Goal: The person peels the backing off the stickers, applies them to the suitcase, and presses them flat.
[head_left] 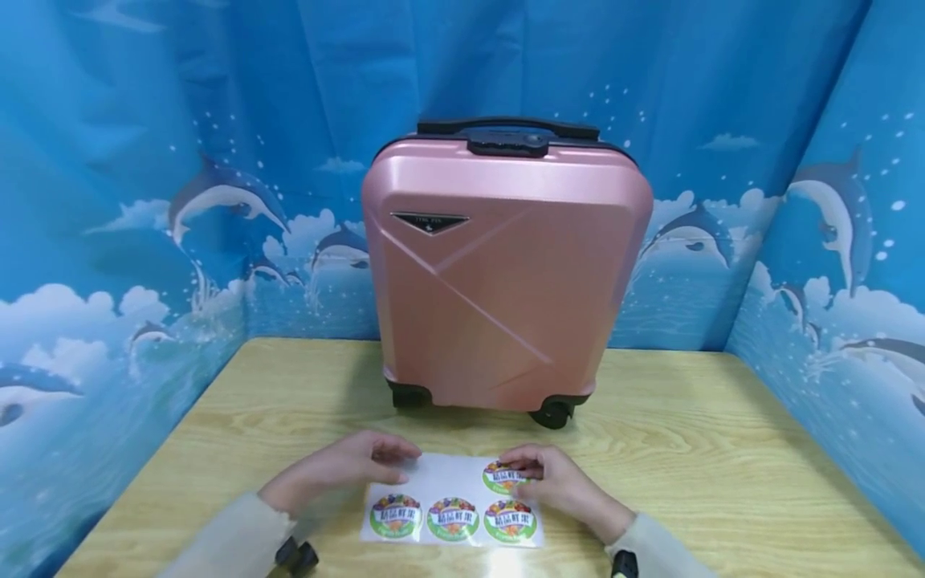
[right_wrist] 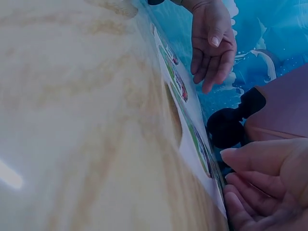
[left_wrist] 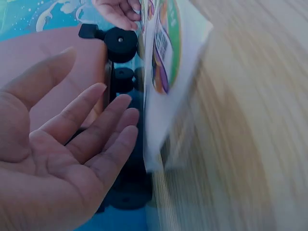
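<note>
A white sheet of stickers [head_left: 450,475] lies on the table with several round green fruit labels on it; its upper left part shows plain white backing. At the sheet's upper left edge is my left hand [head_left: 354,464], and the left wrist view shows its fingers [left_wrist: 96,125] loosely spread, holding nothing. My right hand [head_left: 555,480] is over the sheet's right side, partly covering the upper right label [head_left: 500,479]. In the right wrist view, thumb and fingers [right_wrist: 255,185] are apart beside the sheet, with no visible pinch. A pink suitcase [head_left: 499,289] stands upright behind the sheet.
The suitcase has a black top handle [head_left: 509,124] and black wheels [head_left: 552,414] that stand on the wood-grain table [head_left: 672,449]. Blue curtains [head_left: 303,96] printed with dolphins enclose the back and both sides. Each wrist wears a small black device [head_left: 296,555].
</note>
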